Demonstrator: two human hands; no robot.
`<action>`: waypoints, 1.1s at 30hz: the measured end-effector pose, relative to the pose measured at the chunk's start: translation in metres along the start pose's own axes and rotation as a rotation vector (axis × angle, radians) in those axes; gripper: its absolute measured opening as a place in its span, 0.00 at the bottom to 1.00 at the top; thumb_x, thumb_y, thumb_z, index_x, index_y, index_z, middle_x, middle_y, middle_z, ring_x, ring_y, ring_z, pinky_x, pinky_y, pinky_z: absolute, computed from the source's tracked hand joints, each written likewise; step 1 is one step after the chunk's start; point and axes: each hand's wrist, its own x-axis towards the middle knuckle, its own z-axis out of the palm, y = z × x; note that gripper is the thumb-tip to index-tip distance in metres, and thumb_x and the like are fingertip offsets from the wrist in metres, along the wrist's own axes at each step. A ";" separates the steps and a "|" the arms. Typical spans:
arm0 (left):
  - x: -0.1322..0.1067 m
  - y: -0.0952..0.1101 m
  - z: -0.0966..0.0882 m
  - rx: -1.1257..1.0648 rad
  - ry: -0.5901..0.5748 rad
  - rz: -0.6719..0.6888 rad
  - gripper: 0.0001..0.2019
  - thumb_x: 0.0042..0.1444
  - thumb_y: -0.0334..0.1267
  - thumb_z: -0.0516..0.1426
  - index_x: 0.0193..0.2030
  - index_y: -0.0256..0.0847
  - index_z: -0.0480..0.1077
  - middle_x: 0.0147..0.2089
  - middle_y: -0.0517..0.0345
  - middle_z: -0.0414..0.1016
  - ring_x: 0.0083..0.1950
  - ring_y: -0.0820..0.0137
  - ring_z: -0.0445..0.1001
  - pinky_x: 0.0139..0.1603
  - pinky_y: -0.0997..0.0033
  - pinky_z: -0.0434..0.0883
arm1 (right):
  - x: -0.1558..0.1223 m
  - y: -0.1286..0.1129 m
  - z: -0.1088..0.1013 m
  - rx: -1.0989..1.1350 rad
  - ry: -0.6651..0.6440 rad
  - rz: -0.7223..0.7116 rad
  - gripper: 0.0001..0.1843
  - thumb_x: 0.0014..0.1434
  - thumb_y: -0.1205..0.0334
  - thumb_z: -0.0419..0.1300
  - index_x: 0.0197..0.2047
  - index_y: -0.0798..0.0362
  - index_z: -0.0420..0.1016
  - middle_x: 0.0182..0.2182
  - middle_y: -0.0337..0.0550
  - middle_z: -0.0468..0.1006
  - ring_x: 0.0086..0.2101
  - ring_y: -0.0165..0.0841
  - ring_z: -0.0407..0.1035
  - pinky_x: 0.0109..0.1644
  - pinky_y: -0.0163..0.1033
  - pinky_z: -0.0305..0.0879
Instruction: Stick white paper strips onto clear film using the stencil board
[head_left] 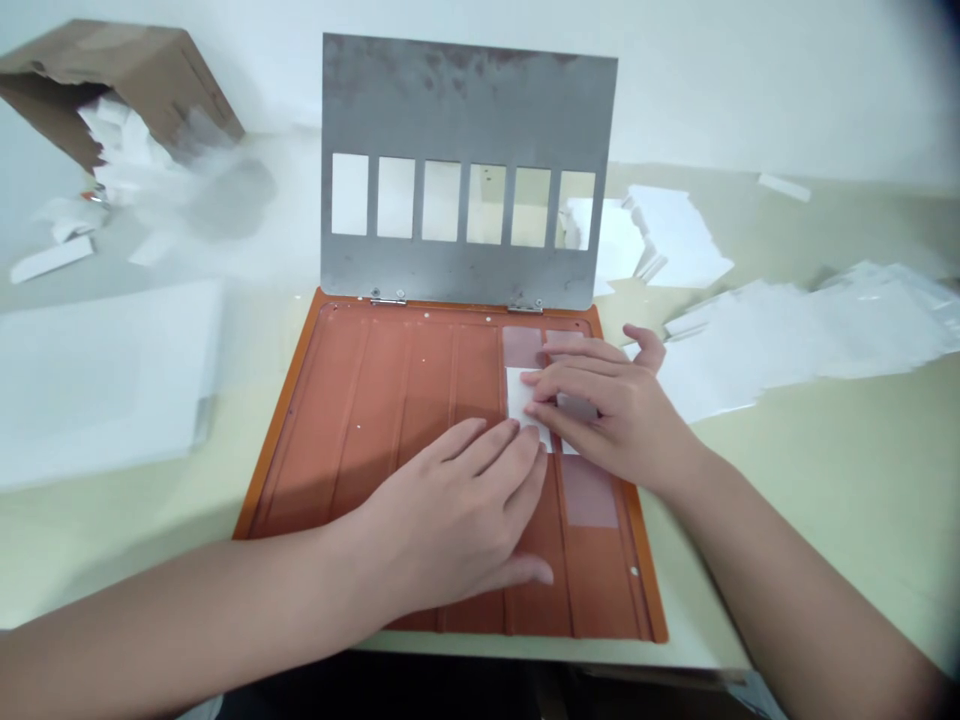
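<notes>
Orange board [375,390] below: hands [457,500] [619,405] angle inward, left unclenched, right bent over white card [517,395], grip unclear.

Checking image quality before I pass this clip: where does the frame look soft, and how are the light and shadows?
Head view: the white stack at left is smeared along its edge, while the metal plate looks fairly crisp; head view: pale light, soft shadow along the left forearm on the orange board; head view: top right corner darkens.
</notes>
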 end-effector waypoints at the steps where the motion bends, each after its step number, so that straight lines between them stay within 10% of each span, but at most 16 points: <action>1: 0.000 0.000 0.000 -0.004 0.001 -0.003 0.35 0.64 0.61 0.51 0.57 0.25 0.71 0.58 0.38 0.74 0.58 0.54 0.72 0.60 0.56 0.66 | 0.000 0.000 0.000 0.000 0.000 0.005 0.09 0.64 0.60 0.58 0.30 0.47 0.73 0.37 0.34 0.85 0.52 0.41 0.73 0.65 0.55 0.33; 12: 0.002 -0.002 0.000 -0.056 -0.036 -0.029 0.36 0.64 0.62 0.50 0.57 0.25 0.71 0.59 0.39 0.75 0.58 0.53 0.72 0.57 0.54 0.66 | -0.001 0.000 0.001 -0.070 0.024 -0.002 0.04 0.65 0.58 0.59 0.39 0.44 0.75 0.32 0.35 0.82 0.53 0.43 0.71 0.64 0.57 0.34; 20: 0.003 -0.004 -0.001 -0.091 -0.046 -0.020 0.36 0.63 0.63 0.51 0.57 0.26 0.71 0.59 0.38 0.74 0.58 0.53 0.72 0.57 0.53 0.65 | 0.002 0.008 0.002 -0.183 -0.038 0.045 0.20 0.68 0.57 0.52 0.62 0.43 0.65 0.48 0.46 0.82 0.62 0.49 0.61 0.64 0.64 0.35; 26: 0.004 -0.005 -0.001 -0.099 -0.045 -0.014 0.35 0.63 0.62 0.52 0.57 0.25 0.71 0.59 0.39 0.74 0.57 0.53 0.73 0.56 0.53 0.65 | 0.002 0.008 0.003 -0.135 -0.005 0.025 0.16 0.69 0.59 0.51 0.58 0.41 0.68 0.51 0.42 0.81 0.59 0.46 0.67 0.66 0.65 0.34; 33: 0.004 -0.006 -0.002 -0.108 -0.038 -0.020 0.35 0.63 0.62 0.52 0.56 0.26 0.71 0.58 0.39 0.75 0.57 0.54 0.73 0.55 0.53 0.66 | 0.009 0.001 0.007 0.038 0.187 0.061 0.15 0.64 0.61 0.58 0.54 0.44 0.72 0.54 0.46 0.77 0.38 0.37 0.78 0.59 0.56 0.65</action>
